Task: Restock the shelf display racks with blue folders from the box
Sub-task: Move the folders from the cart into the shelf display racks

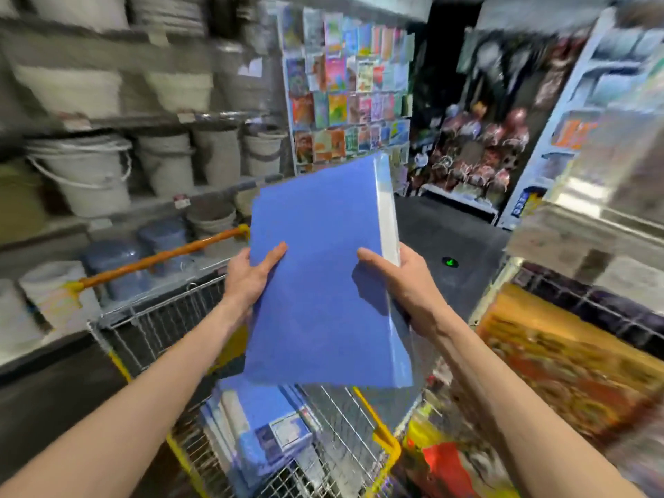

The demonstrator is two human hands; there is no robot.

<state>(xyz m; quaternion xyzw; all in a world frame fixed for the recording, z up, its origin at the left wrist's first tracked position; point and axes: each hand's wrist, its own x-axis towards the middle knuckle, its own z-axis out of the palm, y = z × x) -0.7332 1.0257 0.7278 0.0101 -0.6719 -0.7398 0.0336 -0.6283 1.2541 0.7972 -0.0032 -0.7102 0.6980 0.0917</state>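
While motion blur smears the shop shelves point(107, 120) on either side, a wire trolley point(161, 328) stands below with more blue folders point(258, 400) lying in it. Above it, held in the air, is a flat pack of blue folders point(323, 282), its long axis running away from the person and leaning slightly right. The left hand point(248, 278) grips its left edge and the right hand point(406, 292) its right edge, both on the near half, thumbs on top, fingers point(407, 262) wrapped round the edges.
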